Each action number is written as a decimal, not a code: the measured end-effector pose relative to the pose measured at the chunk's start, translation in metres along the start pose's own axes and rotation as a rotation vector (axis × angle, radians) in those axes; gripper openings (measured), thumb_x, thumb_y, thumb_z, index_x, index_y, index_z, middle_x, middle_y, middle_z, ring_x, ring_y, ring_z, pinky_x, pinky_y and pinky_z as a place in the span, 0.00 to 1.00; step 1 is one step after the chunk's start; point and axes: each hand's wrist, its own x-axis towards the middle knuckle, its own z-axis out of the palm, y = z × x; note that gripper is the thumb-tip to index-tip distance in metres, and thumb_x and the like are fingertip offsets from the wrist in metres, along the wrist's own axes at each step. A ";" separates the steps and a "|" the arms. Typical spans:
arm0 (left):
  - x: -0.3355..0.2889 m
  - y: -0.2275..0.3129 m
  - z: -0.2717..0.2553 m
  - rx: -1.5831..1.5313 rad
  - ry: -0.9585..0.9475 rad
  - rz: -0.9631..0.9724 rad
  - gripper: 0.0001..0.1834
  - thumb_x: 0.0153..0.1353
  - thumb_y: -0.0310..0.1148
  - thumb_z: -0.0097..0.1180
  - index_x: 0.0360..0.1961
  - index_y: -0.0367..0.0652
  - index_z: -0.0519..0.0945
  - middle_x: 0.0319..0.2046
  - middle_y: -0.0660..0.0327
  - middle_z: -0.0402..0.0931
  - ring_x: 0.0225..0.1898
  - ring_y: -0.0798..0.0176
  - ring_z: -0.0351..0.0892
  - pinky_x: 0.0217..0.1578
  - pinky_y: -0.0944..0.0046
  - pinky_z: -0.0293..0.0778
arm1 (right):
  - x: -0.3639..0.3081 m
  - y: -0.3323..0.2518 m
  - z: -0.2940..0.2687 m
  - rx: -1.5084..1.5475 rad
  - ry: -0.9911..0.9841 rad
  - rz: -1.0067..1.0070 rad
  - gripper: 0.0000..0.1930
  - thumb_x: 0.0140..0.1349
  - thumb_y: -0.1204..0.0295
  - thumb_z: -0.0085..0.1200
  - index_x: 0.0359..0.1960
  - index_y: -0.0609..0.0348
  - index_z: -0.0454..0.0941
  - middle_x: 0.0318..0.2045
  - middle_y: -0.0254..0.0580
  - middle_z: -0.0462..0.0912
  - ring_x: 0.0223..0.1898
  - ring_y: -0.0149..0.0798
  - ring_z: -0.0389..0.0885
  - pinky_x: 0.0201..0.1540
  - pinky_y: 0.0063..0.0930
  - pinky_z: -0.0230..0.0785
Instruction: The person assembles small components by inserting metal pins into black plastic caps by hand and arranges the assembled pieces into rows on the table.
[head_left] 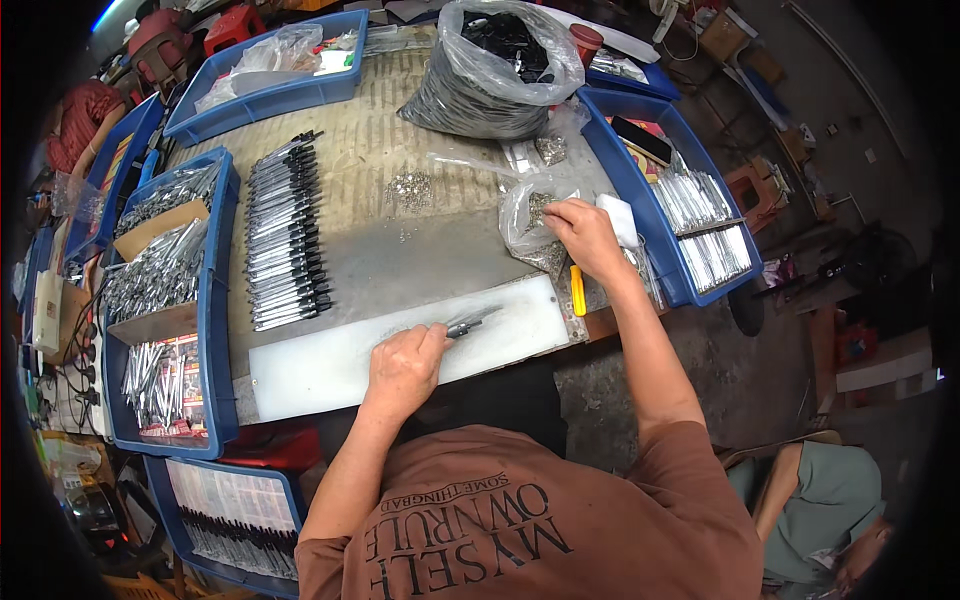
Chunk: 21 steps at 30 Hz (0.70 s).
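My left hand [408,368] is closed around a pen [465,328], whose dark and silver end sticks out over a white board [330,365] at the near table edge. My right hand [588,235] is at the mouth of a clear plastic bag [517,222] of small metal parts, its fingertips drawn together; whatever they pinch is too small to make out. Beyond the board, silver pens with black ends [285,235] lie side by side in a long row. A loose scatter of tiny metal parts [408,190] rests mid-table.
Blue trays of pen parts stand left [228,240] and right [690,290]. A phone [641,140] lies in the right one. A large bag of black parts [470,110] stands at the back. Near my right forearm is a yellow-handled tool [578,290]. Another person [825,500] sits lower right.
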 end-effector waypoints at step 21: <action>0.001 0.001 0.000 -0.007 -0.016 -0.015 0.09 0.46 0.28 0.59 0.26 0.41 0.71 0.15 0.60 0.67 0.18 0.57 0.71 0.18 0.60 0.67 | 0.033 0.025 0.023 -0.388 -0.352 0.047 0.09 0.50 0.74 0.46 0.27 0.65 0.77 0.29 0.58 0.78 0.35 0.55 0.77 0.40 0.44 0.68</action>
